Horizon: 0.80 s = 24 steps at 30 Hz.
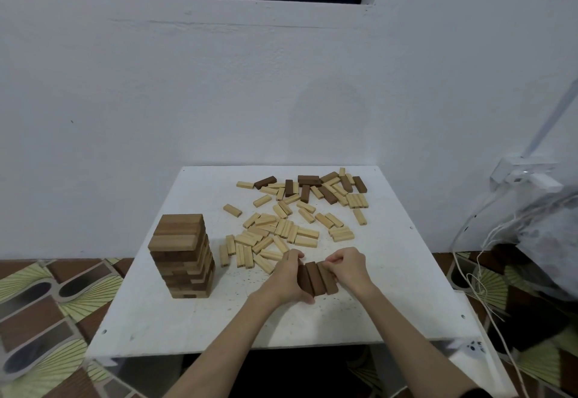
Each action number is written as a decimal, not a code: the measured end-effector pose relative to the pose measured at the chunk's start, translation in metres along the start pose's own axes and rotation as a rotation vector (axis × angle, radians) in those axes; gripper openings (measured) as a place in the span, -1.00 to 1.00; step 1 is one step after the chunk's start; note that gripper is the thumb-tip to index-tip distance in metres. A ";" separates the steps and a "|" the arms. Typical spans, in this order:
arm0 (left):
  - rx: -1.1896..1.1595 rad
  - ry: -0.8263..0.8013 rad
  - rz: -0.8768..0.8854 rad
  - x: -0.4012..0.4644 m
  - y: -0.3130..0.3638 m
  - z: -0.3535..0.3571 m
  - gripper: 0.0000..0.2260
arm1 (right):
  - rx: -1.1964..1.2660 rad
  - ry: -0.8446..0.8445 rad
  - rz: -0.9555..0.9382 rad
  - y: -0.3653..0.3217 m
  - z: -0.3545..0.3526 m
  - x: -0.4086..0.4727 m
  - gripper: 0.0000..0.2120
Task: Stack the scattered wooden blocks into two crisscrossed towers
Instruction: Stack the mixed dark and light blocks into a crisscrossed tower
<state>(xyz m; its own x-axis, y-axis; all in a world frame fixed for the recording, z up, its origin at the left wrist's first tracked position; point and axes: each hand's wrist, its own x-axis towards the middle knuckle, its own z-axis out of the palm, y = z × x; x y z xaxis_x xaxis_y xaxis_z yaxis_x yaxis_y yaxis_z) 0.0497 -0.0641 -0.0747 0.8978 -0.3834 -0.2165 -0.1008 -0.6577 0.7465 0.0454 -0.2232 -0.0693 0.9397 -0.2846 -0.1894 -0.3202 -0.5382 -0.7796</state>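
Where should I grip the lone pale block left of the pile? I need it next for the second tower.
Pinch the lone pale block across its two long sides, coming from above. It lies flat on the table, apart from its neighbours, so both sides are free.

Left hand (289, 275) and right hand (347, 267) press three dark blocks (317, 278) together side by side on white worktop (187, 319). Finished tower (183, 256) stands at left. Scattered blocks (294, 213) lie behind hands, pale ones nearer, dark ones farther.
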 end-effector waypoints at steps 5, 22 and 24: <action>-0.043 -0.003 -0.019 0.002 -0.003 0.000 -0.17 | 0.005 0.019 -0.008 0.003 0.002 0.001 -0.86; 0.004 -0.027 0.022 0.002 0.000 -0.004 -0.13 | 0.008 -0.045 -0.003 0.000 -0.007 0.004 -0.91; 0.048 -0.029 0.036 0.001 0.001 -0.004 -0.10 | -0.042 -0.123 -0.076 -0.010 -0.020 0.000 -0.75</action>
<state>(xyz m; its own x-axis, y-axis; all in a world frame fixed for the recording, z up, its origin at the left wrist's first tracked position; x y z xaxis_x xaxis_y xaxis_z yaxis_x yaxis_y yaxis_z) 0.0524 -0.0626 -0.0713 0.8805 -0.4257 -0.2085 -0.1543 -0.6734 0.7230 0.0466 -0.2336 -0.0501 0.9683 -0.1435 -0.2046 -0.2497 -0.5877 -0.7695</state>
